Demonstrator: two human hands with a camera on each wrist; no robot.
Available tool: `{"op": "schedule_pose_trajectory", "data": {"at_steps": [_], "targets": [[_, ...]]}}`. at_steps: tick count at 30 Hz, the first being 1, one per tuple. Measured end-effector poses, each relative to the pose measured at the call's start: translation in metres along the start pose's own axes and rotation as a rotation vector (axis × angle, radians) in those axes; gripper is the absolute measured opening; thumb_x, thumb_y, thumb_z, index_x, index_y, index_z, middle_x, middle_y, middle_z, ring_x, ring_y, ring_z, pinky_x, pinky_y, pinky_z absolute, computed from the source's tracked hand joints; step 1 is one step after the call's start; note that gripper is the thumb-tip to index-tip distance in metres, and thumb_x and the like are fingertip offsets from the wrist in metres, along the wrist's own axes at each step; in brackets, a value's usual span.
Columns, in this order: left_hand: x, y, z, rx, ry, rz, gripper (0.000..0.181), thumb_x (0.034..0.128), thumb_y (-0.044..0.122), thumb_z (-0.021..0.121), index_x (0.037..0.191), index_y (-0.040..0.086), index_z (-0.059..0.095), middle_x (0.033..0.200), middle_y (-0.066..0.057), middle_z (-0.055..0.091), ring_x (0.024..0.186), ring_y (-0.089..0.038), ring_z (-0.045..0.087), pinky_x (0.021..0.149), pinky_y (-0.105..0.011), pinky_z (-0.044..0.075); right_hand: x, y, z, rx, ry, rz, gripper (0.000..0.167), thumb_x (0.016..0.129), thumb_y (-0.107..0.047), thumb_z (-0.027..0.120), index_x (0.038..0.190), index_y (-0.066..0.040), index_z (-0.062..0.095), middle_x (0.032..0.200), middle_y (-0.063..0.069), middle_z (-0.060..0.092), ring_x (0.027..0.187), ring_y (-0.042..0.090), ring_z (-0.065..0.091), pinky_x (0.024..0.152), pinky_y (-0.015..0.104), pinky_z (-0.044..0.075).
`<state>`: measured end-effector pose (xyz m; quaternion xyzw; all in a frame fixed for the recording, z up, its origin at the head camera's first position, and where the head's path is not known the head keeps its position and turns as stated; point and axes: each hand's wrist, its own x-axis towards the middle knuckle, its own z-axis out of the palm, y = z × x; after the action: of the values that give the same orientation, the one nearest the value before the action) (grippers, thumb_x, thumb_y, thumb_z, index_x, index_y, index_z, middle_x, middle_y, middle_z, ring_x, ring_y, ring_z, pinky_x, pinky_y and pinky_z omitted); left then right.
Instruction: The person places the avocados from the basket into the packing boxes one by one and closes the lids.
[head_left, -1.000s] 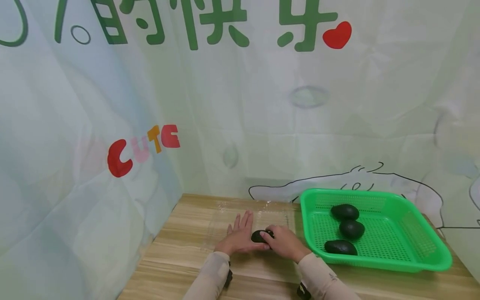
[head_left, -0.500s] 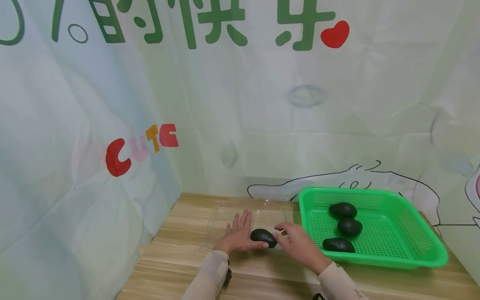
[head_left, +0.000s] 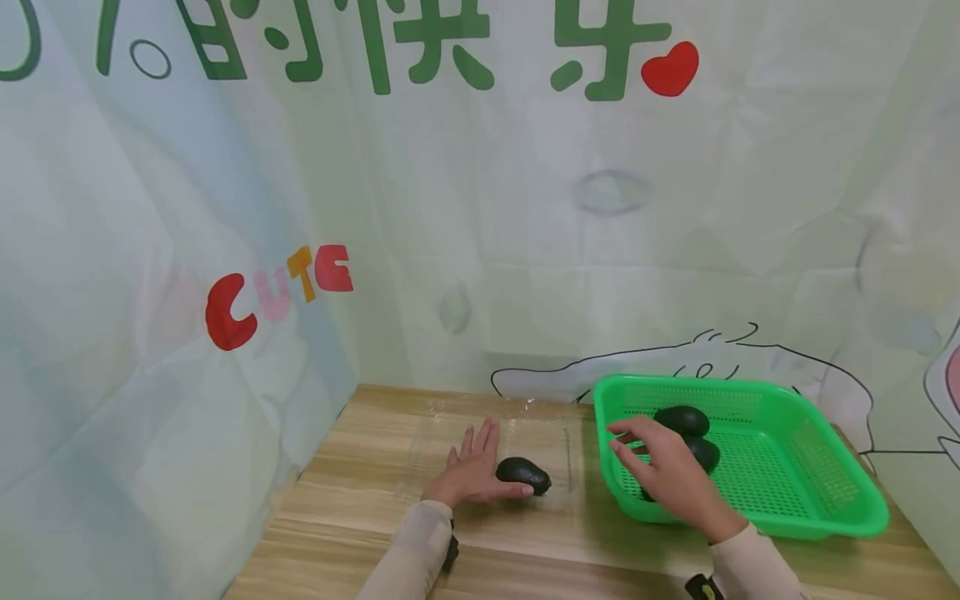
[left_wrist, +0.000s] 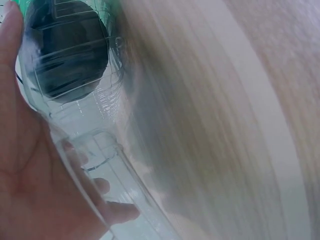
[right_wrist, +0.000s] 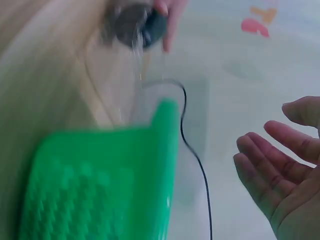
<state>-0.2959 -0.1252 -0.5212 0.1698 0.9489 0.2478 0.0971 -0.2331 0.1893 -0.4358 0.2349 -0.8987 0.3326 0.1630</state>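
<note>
A dark avocado lies in a clear plastic container on the wooden table. My left hand rests against the container with fingers straight and spread, its thumb in front of the avocado. Through the clear wall in the left wrist view, the avocado and some fingertips show. Over the left side of a green basket hovers my right hand, relaxed and holding nothing. Two avocados in the basket, the far one and a nearer one, are partly visible; a third is almost hidden behind that hand.
The basket stands right of the container, close to the printed cloth backdrop. More cloth hangs along the table's left side. Bare wooden tabletop shows left of the container and in front of it.
My right hand has let go of the avocado in the container and moved right, over the basket. My left hand has stayed in place beside that avocado.
</note>
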Motion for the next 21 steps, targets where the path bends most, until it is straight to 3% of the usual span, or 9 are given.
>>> {"op": "schedule_pose_trajectory", "data": {"at_steps": [3,6,11,21], "targets": [[0.000,0.001,-0.001,0.001,-0.005,0.002,0.130,0.0765,0.078,0.068,0.164,0.005,0.004,0.171,-0.015,0.001,0.154,-0.047,0.000,0.116,-0.073,0.011,-0.002,0.012,-0.015,-0.091,0.017,0.028,0.022,0.097,-0.015,0.069,0.119,-0.010,0.071,0.114,0.002,0.071,0.099,0.018,0.070,0.080,0.039,0.059],[0.000,0.001,-0.001,0.004,-0.007,0.000,0.131,0.0756,0.080,0.068,0.164,0.005,0.005,0.171,-0.014,0.001,0.154,-0.047,0.000,0.116,-0.072,0.011,-0.003,0.022,-0.028,-0.152,-0.016,0.104,0.025,0.097,-0.016,0.070,0.119,-0.005,0.070,0.114,0.010,0.071,0.101,0.028,0.069,0.080,0.046,0.057],[0.000,-0.001,-0.001,0.000,-0.002,0.003,0.132,0.0750,0.080,0.068,0.164,0.005,0.006,0.171,-0.014,0.001,0.154,-0.047,0.000,0.116,-0.072,0.011,-0.004,0.037,-0.040,-0.186,-0.132,0.211,0.035,0.096,-0.023,0.071,0.121,0.001,0.068,0.114,0.018,0.070,0.099,0.034,0.069,0.076,0.050,0.056],[0.002,-0.001,0.000,0.006,0.001,0.008,0.132,0.0745,0.080,0.068,0.163,0.005,0.006,0.171,-0.015,0.002,0.154,-0.047,0.000,0.116,-0.072,0.011,-0.005,0.058,-0.046,-0.170,-0.353,0.293,0.050,0.092,-0.030,0.075,0.127,0.003,0.065,0.115,0.022,0.070,0.102,0.038,0.068,0.079,0.053,0.055]]}}
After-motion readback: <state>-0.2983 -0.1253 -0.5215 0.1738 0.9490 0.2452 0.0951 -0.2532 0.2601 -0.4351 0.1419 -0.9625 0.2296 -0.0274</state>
